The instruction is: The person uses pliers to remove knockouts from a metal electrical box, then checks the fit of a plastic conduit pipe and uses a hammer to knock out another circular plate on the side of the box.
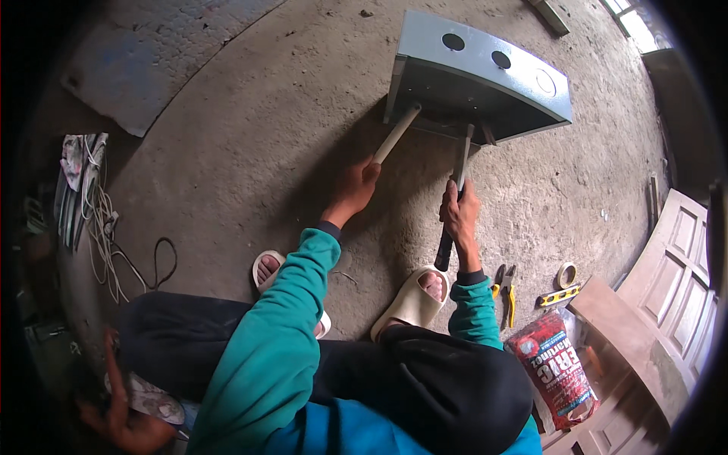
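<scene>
A grey metal box (523, 73) sits on the rough concrete floor ahead of me, its open side facing me. Two dark round holes and a third ring outline mark its upper face. My left hand (354, 189) is closed round a pale rod (398, 133) whose far end reaches into the box. In my right hand (461, 212) is a hammer (463, 155), gripped by its black handle end. The hammer's head lies in the shade at the box's lower edge and is hard to make out.
Yellow-handled pliers (511, 294), a tape roll (566, 274) and a yellow spirit level (559, 296) lie at right, near a red printed bag (557, 371) and a panelled wooden door (679, 265). Loose cable (98, 201) lies left. Another person's limb (117, 394) shows lower left.
</scene>
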The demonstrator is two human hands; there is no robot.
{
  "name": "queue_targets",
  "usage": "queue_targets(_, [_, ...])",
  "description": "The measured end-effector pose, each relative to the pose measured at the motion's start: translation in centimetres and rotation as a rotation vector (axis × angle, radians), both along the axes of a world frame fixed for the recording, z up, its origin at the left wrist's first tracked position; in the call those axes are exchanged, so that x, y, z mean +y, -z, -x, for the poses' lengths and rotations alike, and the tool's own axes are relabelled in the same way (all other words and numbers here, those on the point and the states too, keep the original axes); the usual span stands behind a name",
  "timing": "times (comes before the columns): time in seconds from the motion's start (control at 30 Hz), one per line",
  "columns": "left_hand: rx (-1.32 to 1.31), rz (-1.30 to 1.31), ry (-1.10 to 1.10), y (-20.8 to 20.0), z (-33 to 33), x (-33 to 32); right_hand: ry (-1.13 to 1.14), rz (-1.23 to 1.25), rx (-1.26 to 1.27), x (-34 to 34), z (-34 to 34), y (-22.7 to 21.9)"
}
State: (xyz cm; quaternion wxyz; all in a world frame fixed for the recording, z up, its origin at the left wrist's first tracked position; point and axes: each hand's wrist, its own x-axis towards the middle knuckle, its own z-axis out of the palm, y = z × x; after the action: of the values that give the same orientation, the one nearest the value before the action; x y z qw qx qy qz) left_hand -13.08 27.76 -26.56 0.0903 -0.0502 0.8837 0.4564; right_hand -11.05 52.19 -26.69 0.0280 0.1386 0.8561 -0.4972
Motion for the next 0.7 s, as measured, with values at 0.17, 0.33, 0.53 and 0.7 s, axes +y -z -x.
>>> queue_targets(0.17, [-0.068,0.359,0.172,-0.6,0.4,0.8,0.001,0.086,-0.06,0.2,1.2,0.6])
queue_targets(0.33, [-0.614,-0.629,-0.14,0.8,1.6,-1.3,-0.015,0.163,-0.104,-0.3,3.0,0.6])
queue_targets(0.53, [-0.085,-0.167,0.041,0.4,-0.5,-1.0,-0.111,0.06,-0.101,-0.5,3.8,1.1])
queue_targets(0.7, [-0.02,-0.102,0.139,-0.8,-0.9,-1.4,-0.198,-0.088,-0.061,-0.6,4.1,1.8])
